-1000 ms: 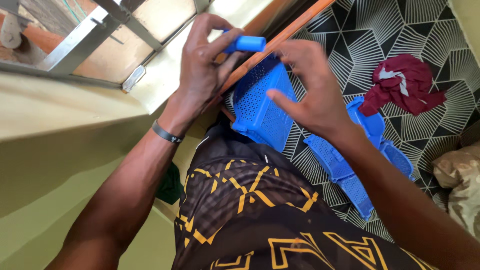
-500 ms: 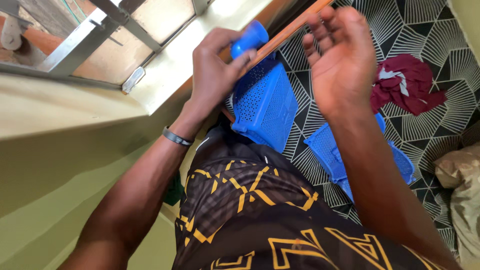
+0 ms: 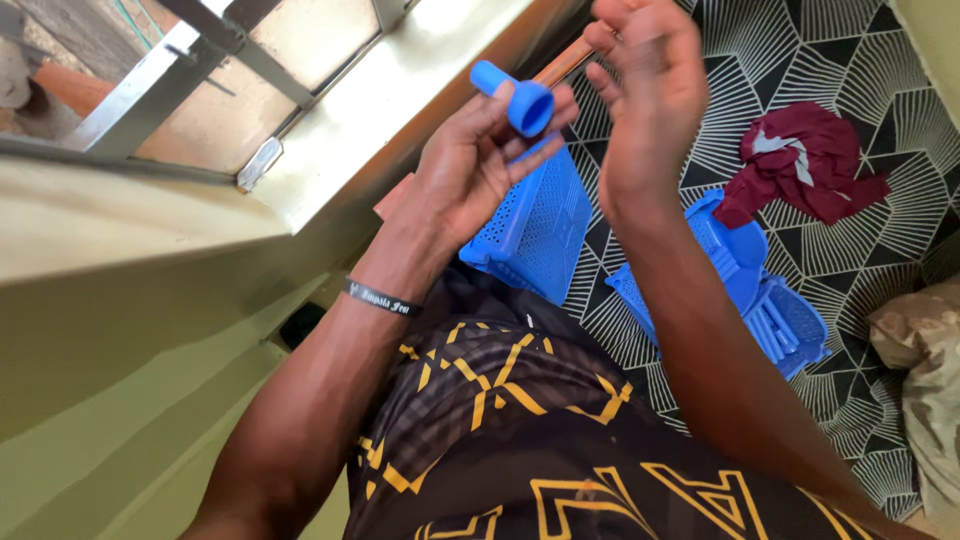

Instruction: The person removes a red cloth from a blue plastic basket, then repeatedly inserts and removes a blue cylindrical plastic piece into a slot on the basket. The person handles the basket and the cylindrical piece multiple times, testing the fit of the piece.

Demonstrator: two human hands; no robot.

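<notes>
Presently, the scene is being dominated by a patterned floor covering (image 3: 880,90) in black and white, on which the loose items are lying. A yellow window sill (image 3: 400,110) is being seen along the upper left, beside a metal window frame (image 3: 190,70). The lower middle is being filled by a dark garment with yellow lines (image 3: 520,430), worn by the person.

A blue perforated plastic panel (image 3: 535,225) is being propped against the left hand's lower fingers, tilted, just above the garment. A stack of further blue plastic parts (image 3: 750,290) is lying on the floor covering to the right, with a maroon cloth (image 3: 800,165) touching its upper edge.

The left hand (image 3: 470,170) is being held raised near the sill — a small blue plastic cap piece (image 3: 515,95) is being pinched between its thumb and fingertips. A black wristband (image 3: 380,297) is being worn on that wrist.

The right hand (image 3: 645,90) is being held up just beside the cap, apart from it — its fingers are loosely curled and slightly spread, gripping nothing.
</notes>
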